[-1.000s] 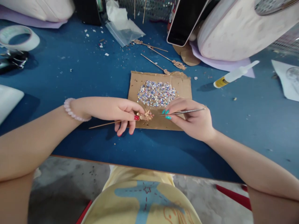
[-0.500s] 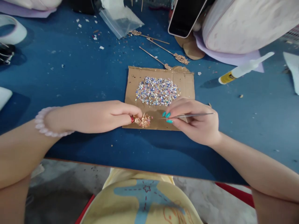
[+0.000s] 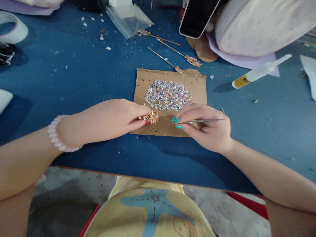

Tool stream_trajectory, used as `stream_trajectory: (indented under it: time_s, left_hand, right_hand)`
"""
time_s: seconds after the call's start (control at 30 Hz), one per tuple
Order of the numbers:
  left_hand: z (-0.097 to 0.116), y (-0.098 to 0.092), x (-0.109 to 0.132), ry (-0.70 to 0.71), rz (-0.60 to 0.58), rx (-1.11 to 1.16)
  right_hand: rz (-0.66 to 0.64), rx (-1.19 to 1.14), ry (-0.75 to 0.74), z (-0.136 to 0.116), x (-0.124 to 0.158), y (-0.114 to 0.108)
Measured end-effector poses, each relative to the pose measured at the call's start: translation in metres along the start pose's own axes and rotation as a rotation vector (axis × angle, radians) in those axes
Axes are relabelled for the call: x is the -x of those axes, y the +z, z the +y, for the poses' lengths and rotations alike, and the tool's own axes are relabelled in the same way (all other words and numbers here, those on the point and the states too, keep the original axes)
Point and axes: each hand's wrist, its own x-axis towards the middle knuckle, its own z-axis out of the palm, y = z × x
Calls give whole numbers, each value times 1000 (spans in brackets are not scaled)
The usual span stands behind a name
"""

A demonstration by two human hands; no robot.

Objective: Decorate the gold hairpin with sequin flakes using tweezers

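My left hand [image 3: 108,118], with a pale beaded bracelet at the wrist, pinches a gold flower-shaped ornament [image 3: 153,117] between thumb and fingers. The ornament is held over the lower left of a piece of cardboard [image 3: 170,129]; whether a stem runs into the palm is hidden. Opposite it, my right hand [image 3: 204,126] grips thin metal tweezers [image 3: 199,121], their tips pointing left and a short gap away from the ornament. I cannot make out anything in the tips. Just behind both hands, a pile of small shiny multicoloured chips [image 3: 169,94] covers the cardboard.
Several gold hair sticks [image 3: 192,61] lie behind the cardboard, near a clear plastic bag [image 3: 125,21]. A phone [image 3: 197,18] leans at the back. To the right lies a glue bottle [image 3: 247,79]; a white tape roll [image 3: 14,28] is far left.
My left hand has shifted slightly up and turned the gold ornament, which now sits a little farther from the table's front edge. The right hand and tweezers stay nearly still.
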Motion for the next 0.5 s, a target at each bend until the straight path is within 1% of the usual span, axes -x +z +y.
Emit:
stream_trajectory:
  time_s: [0.1, 0.17, 0.27, 0.37, 0.4, 0.5]
  left_hand:
    - [-1, 3, 1, -41, 20, -96]
    - [-2, 4, 1, -62, 54, -152]
    - [-4, 5, -2, -56, 77, -191]
    - [-5, 8, -5, -69, 66, -202]
    - [-5, 9, -6, -86, 59, -198]
    - [-4, 10, -8, -137, 37, -171]
  right_hand:
    - [1, 24, 24, 2, 1, 0]
    - [-3, 28, 41, 3, 1, 1]
    - [-26, 31, 26, 0, 2, 6]
    - [-88, 23, -2, -6, 2, 17]
    - [-122, 7, -13, -9, 2, 23]
    - [-159, -19, -30, -16, 1, 40]
